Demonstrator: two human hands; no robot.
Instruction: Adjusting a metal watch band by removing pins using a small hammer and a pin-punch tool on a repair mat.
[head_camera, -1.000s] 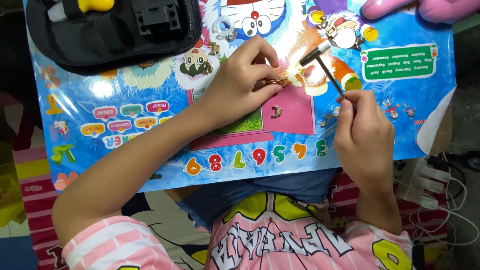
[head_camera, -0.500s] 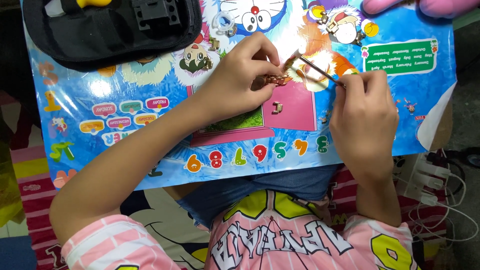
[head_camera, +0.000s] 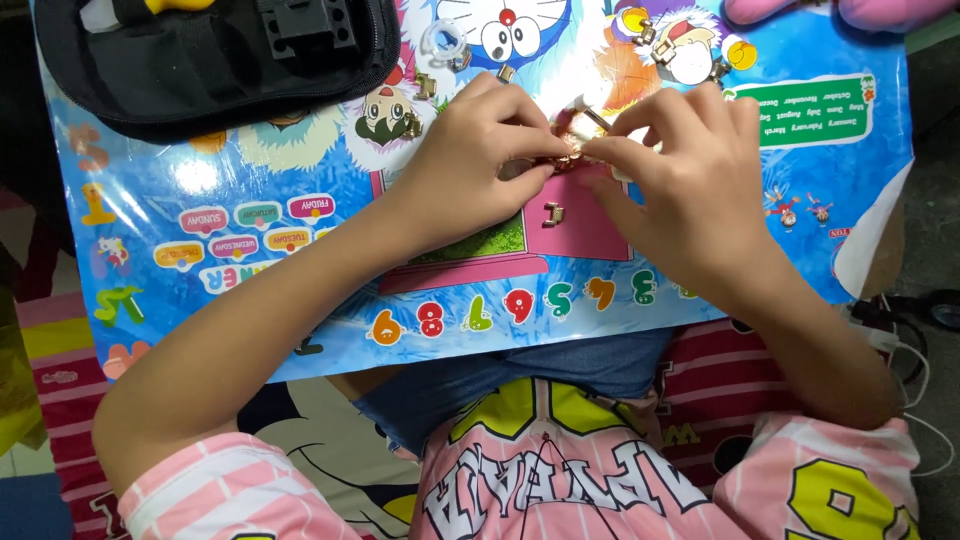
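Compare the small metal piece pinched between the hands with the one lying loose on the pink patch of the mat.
The pinched metal piece is gripped by fingertips of both the left hand and right hand, mostly hidden; the loose metal piece lies untouched and in full view. The pinched one sits further up the mat; the loose one nearer the person. Both are small and brassy.

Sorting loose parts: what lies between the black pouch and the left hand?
In the head view, a small brass fitting lies on the cartoon mat between black pouch and left hand.
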